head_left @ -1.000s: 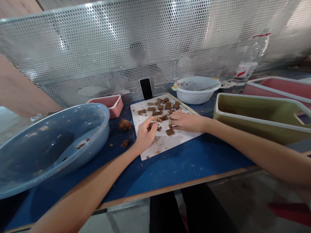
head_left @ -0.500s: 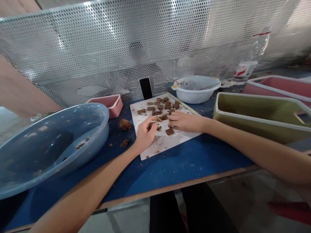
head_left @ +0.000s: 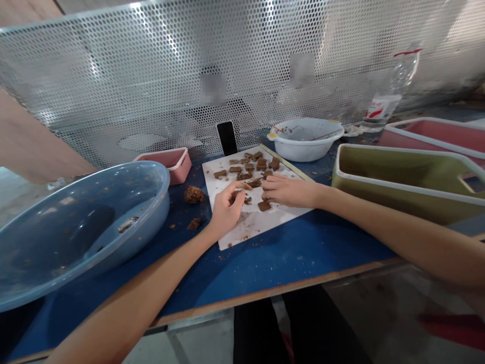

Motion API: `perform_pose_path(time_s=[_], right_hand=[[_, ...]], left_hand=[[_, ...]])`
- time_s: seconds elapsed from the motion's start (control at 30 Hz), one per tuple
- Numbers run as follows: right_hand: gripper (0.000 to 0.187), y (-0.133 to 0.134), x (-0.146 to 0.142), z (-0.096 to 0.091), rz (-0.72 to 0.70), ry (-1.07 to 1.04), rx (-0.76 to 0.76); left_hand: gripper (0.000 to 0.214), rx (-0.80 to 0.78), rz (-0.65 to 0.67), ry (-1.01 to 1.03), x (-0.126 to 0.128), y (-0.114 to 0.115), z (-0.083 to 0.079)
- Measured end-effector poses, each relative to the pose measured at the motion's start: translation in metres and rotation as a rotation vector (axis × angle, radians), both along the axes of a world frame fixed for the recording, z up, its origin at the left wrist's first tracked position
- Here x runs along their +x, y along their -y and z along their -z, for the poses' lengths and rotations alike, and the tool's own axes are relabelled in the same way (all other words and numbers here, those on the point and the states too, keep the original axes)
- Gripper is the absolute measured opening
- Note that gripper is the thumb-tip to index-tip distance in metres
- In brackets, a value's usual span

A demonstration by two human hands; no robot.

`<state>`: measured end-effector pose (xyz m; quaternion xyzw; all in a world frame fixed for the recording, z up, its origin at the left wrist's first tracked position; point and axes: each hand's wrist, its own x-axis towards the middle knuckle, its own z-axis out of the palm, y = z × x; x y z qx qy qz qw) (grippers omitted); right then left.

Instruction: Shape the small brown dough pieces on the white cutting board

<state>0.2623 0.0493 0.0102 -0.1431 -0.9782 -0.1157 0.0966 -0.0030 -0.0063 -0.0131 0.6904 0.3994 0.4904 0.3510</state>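
Note:
A white board (head_left: 253,225) lies on the blue table with several small brown blocks (head_left: 245,176) and crumbs on it. My left hand (head_left: 227,207) rests at the board's left part, thumb and forefinger curled around a dark brown lump (head_left: 237,195) that they partly hide. Just across from it, my right hand (head_left: 286,191) is bent down with its fingers together, touching the board or pieces on it; what the fingertips grip, if anything, is hidden. A flat brown square piece (head_left: 264,206) lies just below the right fingertips.
To the left stand a large blue basin (head_left: 151,227) and a pink container (head_left: 182,167). Brown clumps (head_left: 194,194) lie beside the board. Behind are a phone (head_left: 227,138) and a white bowl (head_left: 303,150); at right, a green bin (head_left: 379,184), pink bin (head_left: 435,132) and bottle (head_left: 386,103).
Both hands stay in nearly the same place; the right fingers shift very slightly. The pieces on the board look unchanged. Behind the perforated screen, a second blurred patch has appeared.

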Motion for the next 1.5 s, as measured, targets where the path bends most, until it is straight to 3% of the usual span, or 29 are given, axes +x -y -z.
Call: perform_pose_path(time_s=[0.43, 0.53, 0.67, 0.77, 1.0, 1.5], right_hand=[[0.026, -0.003, 0.017, -0.006, 0.009, -0.134, 0.068], [0.022, -0.006, 0.022, -0.009, 0.003, -0.148, 0.021], [0.022, -0.002, 0.025, -0.014, -0.03, -0.126, -0.058], [0.03, 0.002, 0.024, -0.014, -0.043, -0.092, -0.069], [0.035, 0.008, 0.014, -0.011, -0.018, -0.009, -0.024], [0.023, 0.012, 0.008, -0.008, -0.031, 0.05, 0.079]], left_hand=[[0.017, 0.041, -0.015, -0.037, 0.0, 0.002, -0.002], [0.02, 0.218, -0.021, -0.207, -0.003, 0.004, -0.007], [0.023, 0.567, 0.066, -0.614, -0.007, 0.008, -0.014], [0.024, 0.674, 0.073, -0.826, -0.008, 0.008, -0.017], [0.028, 0.657, 0.172, -0.931, -0.007, 0.004, -0.016], [0.029, 0.679, 0.189, -0.906, -0.003, 0.004, -0.012]])
